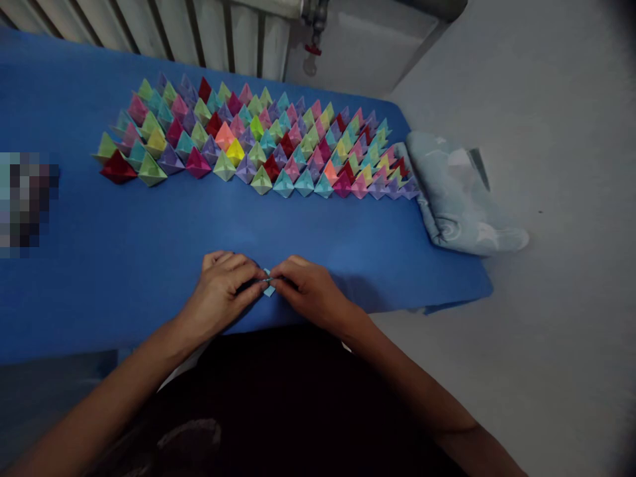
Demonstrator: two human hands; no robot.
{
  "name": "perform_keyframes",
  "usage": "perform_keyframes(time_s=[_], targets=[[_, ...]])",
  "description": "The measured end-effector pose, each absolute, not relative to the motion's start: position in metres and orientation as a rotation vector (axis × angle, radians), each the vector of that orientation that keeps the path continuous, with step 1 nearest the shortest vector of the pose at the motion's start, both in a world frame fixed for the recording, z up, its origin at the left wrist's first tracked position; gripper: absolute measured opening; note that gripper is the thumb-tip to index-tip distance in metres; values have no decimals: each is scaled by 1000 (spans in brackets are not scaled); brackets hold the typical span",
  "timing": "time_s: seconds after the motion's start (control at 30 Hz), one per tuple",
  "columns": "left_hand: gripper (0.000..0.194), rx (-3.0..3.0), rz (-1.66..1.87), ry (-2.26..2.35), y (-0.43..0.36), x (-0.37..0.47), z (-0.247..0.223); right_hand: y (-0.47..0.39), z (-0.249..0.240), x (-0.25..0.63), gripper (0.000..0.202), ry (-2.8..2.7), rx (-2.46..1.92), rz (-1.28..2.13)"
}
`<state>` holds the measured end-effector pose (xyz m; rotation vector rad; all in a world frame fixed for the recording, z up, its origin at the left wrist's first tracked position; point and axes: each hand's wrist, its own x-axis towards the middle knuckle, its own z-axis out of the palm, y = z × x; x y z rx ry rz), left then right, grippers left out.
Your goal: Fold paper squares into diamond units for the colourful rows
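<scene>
Dozens of folded paper pieces (225,167) look pretty much done in rows on your blue worktop (149,252), but the light-blue slip (269,290) near its front edge, pinched between your left hand (213,295) and right hand (315,291), seems only part-folded, tbh.

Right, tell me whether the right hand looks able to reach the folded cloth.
Probably yes: only blue surface seems to lie between the right hand and the folded cloth, the paper shapes sitting off that line. It is pinching a light-blue paper piece, though, so may need to let go first.
</scene>
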<state>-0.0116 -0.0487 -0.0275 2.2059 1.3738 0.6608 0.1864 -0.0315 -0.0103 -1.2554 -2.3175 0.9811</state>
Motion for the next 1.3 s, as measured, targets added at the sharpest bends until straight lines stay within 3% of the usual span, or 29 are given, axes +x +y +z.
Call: perform_keyframes(time_s=[0.5,0.77,1.3], targets=[[16,1633,971,1362,-45,-15,-14,-39,-5,183,8,-1762,-1406,1059],[30,1452,999,1456,-50,1,-17,-40,-5,178,11,-1984,-1211,690],[28,1014,1004,1285,-49,-1,-19,-45,-9,172,10,-2002,-1157,638]])
